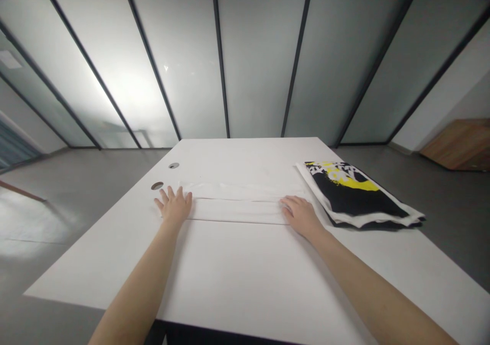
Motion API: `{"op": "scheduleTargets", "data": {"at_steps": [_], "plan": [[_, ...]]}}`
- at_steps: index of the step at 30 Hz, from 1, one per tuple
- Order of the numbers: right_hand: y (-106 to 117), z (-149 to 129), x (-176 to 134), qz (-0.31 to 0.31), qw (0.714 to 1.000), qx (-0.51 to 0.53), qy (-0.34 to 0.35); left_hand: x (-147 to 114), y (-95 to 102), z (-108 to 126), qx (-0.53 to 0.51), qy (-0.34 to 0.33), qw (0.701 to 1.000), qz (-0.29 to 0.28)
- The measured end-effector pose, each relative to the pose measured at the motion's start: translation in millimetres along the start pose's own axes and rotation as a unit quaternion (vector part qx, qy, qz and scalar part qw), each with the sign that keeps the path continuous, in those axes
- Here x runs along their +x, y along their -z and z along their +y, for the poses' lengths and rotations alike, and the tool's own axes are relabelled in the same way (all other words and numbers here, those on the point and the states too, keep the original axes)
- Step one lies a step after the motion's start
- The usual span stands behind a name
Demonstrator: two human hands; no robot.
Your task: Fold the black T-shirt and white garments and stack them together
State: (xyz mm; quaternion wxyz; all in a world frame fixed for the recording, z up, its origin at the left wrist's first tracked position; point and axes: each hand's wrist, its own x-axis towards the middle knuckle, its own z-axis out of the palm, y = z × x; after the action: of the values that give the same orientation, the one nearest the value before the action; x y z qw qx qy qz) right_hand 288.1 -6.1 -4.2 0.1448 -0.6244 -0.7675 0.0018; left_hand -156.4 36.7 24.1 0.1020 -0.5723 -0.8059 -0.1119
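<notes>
A thin white sheet [237, 211] lies flat across the middle of the white table [229, 268], with crosswise fold lines. Its far strip looks slightly see-through; whether it is cloth or plastic I cannot tell. My left hand [175, 205] rests palm down on its left end, fingers spread wide. At the right end, my right hand [300, 215] lies palm down with fingers extended and slightly bent, touching the sheet. To the right of that hand is a stack of folded fabric [356, 194], black with a yellow and white print on top and white layers showing beneath.
Two round holes, a nearer one [157, 186] and a farther one [174, 165], pierce the table's left side. Frosted glass panels [256, 59] with dark frames stand behind the table. A wooden piece [459, 143] sits on the floor at far right.
</notes>
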Motion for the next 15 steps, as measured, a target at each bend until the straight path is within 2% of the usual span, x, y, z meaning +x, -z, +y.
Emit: {"op": "scheduleTargets", "data": {"at_steps": [2,6,8,15], "plan": [[-1,-2,1,0.004,1.0,0.002,0.005,-6,2.7,11,-0.013,-0.022,1.0,-0.007],[-3,-4,2,-0.006,1.0,-0.007,0.0,-13,0.5,28,-0.036,-0.031,0.993,-0.11],[-2,-3,2,-0.009,1.0,-0.009,-0.001,-14,-1.8,30,-0.043,-0.02,0.988,-0.144],[4,-5,0,-0.013,0.999,-0.034,-0.027,-10,-6.4,25,-0.052,-0.013,0.987,-0.152]]}}
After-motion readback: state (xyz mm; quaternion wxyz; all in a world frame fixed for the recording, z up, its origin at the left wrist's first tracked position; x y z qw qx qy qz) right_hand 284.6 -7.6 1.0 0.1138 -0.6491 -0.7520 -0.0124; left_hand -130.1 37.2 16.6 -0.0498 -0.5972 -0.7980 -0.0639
